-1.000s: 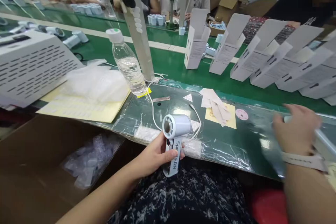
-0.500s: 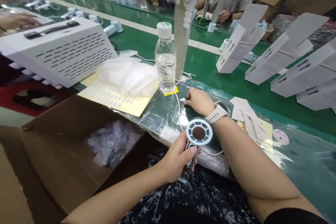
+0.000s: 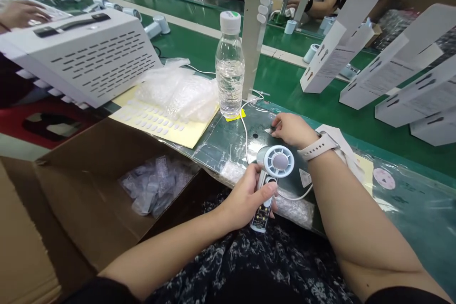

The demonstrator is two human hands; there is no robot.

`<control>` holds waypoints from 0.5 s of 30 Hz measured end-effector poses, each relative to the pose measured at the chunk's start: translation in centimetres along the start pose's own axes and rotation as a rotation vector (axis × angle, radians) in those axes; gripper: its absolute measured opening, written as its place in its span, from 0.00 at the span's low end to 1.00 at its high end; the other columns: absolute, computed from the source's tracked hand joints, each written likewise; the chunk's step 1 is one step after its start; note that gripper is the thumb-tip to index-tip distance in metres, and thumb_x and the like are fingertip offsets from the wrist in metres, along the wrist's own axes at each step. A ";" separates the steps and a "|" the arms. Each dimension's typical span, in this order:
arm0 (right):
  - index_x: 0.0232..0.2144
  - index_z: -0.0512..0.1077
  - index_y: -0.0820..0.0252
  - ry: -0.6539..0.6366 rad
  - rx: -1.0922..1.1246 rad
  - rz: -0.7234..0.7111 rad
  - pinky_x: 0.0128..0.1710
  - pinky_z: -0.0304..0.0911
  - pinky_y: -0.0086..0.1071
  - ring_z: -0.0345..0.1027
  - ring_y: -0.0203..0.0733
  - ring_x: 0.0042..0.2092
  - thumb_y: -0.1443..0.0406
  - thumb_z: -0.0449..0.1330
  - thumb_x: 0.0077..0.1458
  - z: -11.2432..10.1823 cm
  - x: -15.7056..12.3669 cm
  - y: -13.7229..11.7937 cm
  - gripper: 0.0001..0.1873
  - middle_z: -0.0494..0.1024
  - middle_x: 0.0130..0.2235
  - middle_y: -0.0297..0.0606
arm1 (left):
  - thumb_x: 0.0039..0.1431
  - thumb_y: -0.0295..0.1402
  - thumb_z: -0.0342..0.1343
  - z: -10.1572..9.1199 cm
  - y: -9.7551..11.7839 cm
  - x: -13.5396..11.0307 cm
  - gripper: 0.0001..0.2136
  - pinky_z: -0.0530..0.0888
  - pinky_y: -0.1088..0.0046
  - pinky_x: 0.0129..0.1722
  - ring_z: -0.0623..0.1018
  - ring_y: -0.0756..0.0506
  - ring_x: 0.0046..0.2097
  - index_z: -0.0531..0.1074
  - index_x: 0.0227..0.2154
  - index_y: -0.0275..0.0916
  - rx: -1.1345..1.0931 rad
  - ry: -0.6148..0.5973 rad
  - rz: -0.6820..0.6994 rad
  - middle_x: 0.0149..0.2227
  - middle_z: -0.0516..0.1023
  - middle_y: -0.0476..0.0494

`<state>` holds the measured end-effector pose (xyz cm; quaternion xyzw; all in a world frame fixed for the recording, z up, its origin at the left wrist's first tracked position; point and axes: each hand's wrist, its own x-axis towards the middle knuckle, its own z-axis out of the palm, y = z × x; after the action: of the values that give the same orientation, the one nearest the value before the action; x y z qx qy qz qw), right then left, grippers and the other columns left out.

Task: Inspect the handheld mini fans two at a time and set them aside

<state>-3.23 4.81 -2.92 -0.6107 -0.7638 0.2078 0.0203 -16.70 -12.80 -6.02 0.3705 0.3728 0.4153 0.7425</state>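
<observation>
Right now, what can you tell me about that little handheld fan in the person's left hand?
The handheld fan looks like pale-blue plastic. Its round head, turned towards the camera, has a spoked ring around a greyish disc; a barrel shows behind. The handle's dark front shows small components, resembling a circuit board. It is tilted, head uppermost, by the table's near edge, gripped by the left hand around the handle, thumb across the front.

Left: slotted white case (image 3: 103, 57), black handle (image 3: 73, 24) on top | near left: open cardboard carton (image 3: 85, 178) holding clear plastic pieces (image 3: 156, 184) | left of centre: crumpled translucent plastic (image 3: 183, 92) on yellow sheet (image 3: 194, 137), capped water bottle (image 3: 230, 78) upright beside it | right: white boxes (image 3: 322, 64), flaps raised, on green surface (image 3: 281, 76) | near right: round pink disc (image 3: 384, 178)
</observation>
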 end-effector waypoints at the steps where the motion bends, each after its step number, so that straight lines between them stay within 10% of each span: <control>1: 0.34 0.75 0.61 -0.019 0.018 0.011 0.30 0.62 0.34 0.71 0.41 0.28 0.75 0.67 0.49 -0.3 -0.1 0.5 0.10 0.78 0.27 0.35 | 0.55 0.56 0.60 0.0 0.0 0.0 0.30 0.76 0.71 0.26 0.76 0.50 0.29 0.56 0.46 0.39 0.009 0.007 0.002 0.34 0.70 0.50; 8: 0.24 0.72 0.58 -0.037 0.062 -0.042 0.29 0.60 0.31 0.69 0.39 0.29 0.74 0.67 0.47 -0.9 -1.4 2.5 0.09 0.76 0.27 0.33 | 0.52 0.54 0.63 0.4 0.8 0.1 0.32 0.74 0.72 0.24 0.76 0.50 0.26 0.56 0.47 0.39 0.029 0.071 -0.025 0.33 0.70 0.51; 15: 0.34 0.69 0.57 0.062 0.032 -0.101 0.30 0.54 0.33 0.64 0.40 0.30 0.78 0.57 0.49 -1.4 -5.6 3.6 0.13 0.73 0.28 0.33 | 0.53 0.48 0.65 0.7 0.7 0.3 0.32 0.77 0.69 0.25 0.77 0.49 0.25 0.53 0.51 0.42 0.037 0.145 -0.014 0.33 0.72 0.52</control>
<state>1.86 0.57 -1.66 -0.5770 -0.7893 0.2000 0.0642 -16.21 -12.49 -5.21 0.3506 0.4357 0.4287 0.7095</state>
